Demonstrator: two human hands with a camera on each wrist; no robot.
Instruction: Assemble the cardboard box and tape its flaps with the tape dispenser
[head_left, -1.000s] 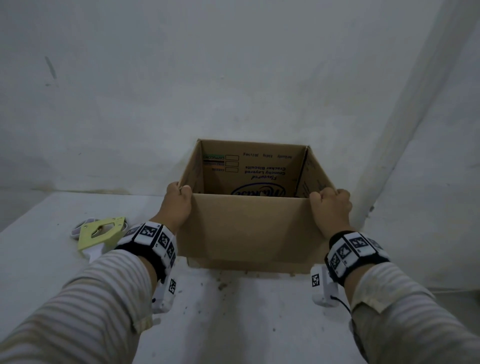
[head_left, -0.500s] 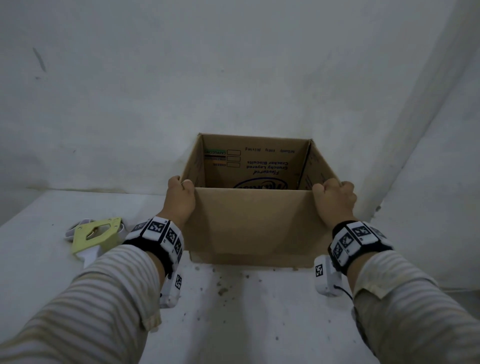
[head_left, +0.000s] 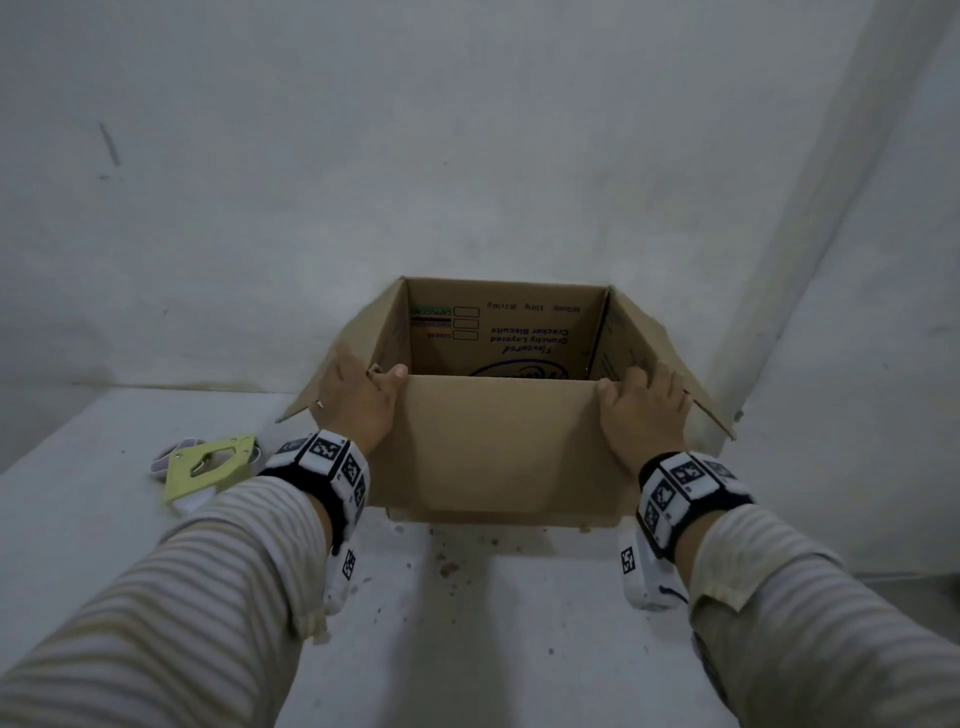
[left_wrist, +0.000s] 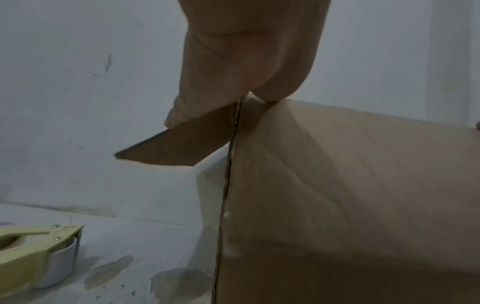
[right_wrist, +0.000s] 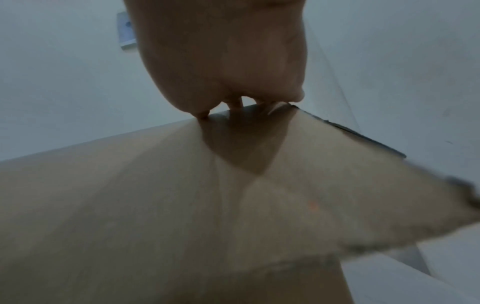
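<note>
The brown cardboard box (head_left: 498, 447) stands upright on the white table, top open, print visible on its inner far wall. My left hand (head_left: 358, 400) is at the near-left top corner. Its fingers (left_wrist: 179, 115) lie flat on the left flap (head_left: 301, 408), pressing it outward and down, with the thumb on the near wall. My right hand (head_left: 647, 410) sits on the near-right corner, fingers curled over the fold of the right flap (head_left: 701, 395), which also splays outward. The yellow-green tape dispenser (head_left: 208, 467) lies on the table left of the box, untouched.
The box stands close to the white wall (head_left: 467, 156), and a wall corner (head_left: 779, 312) rises just right of it. The white table (head_left: 467, 623) in front of the box carries brown stains and specks. The dispenser's toothed end (left_wrist: 78, 234) points toward the box.
Both hands have left the near wall's top edge and moved out onto the side flaps. The flaps, upright before, now fold outward and down.
</note>
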